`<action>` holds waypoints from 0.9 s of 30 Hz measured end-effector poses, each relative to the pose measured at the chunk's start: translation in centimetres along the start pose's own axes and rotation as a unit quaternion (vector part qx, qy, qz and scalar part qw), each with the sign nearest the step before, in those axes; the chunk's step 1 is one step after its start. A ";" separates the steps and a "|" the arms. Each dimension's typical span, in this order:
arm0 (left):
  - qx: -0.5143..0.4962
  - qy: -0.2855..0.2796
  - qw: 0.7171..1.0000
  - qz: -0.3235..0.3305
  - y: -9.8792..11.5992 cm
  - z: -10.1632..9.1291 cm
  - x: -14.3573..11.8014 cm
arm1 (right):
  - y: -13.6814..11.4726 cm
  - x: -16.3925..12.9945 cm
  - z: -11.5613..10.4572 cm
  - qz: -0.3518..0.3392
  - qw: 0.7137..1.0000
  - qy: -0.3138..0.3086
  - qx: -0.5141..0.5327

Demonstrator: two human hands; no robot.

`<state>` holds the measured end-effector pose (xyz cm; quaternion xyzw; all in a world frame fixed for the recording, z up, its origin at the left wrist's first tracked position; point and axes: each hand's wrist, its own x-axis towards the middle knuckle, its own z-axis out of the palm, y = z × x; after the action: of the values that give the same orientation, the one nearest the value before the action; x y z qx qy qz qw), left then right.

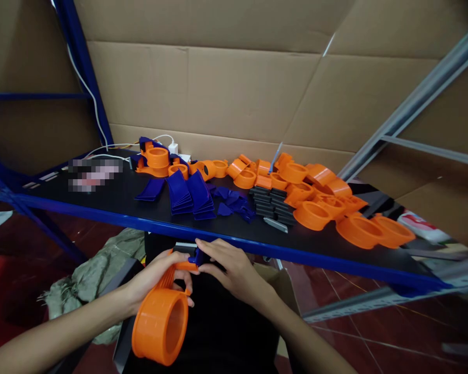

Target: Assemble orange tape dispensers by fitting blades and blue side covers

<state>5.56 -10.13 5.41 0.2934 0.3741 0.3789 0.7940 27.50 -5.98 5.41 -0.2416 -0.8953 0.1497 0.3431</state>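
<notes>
Over my lap I hold an orange tape dispenser with its round hub hanging down toward me. My left hand is wrapped round its upper frame, thumb on the black piece that carries a toothed metal blade. At the front end, the fingers and thumb of my right hand pinch a small dark blue plastic piece against the dispenser. On the shelf just beyond lie small blue pieces, stacked curved blue plates and a pile of black blade holders.
Many orange dispenser bodies crowd the right of the black shelf. A utility knife lies near its blue front edge. Blue-and-orange dispensers and white cables stand at the back left. Cardboard walls the back; a grey-green sack lies below.
</notes>
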 end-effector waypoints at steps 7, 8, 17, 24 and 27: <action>-0.001 0.003 1.000 0.009 -0.2 -0.2 0.1 | -0.7 -0.2 0.9 0.081 0.995 0.011 0.055; -0.003 0.005 1.000 0.010 -0.2 -0.2 0.1 | -0.8 -0.2 1.1 0.090 0.994 0.012 0.062; 0.034 0.037 0.997 0.052 -0.2 0.8 -0.4 | -1.1 -0.4 1.6 0.086 0.990 0.074 0.081; 0.125 0.025 0.985 0.118 -0.4 1.0 -0.8 | -2.2 -0.4 0.4 0.038 0.995 0.083 0.027; 0.149 0.023 0.979 0.137 -0.5 0.9 -0.8 | -2.5 -0.3 -0.1 0.011 0.999 0.052 0.009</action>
<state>6.16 -11.25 5.84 0.4479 0.4006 0.4306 0.6734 26.96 -8.20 6.37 -0.2560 -0.8719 0.1491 0.3898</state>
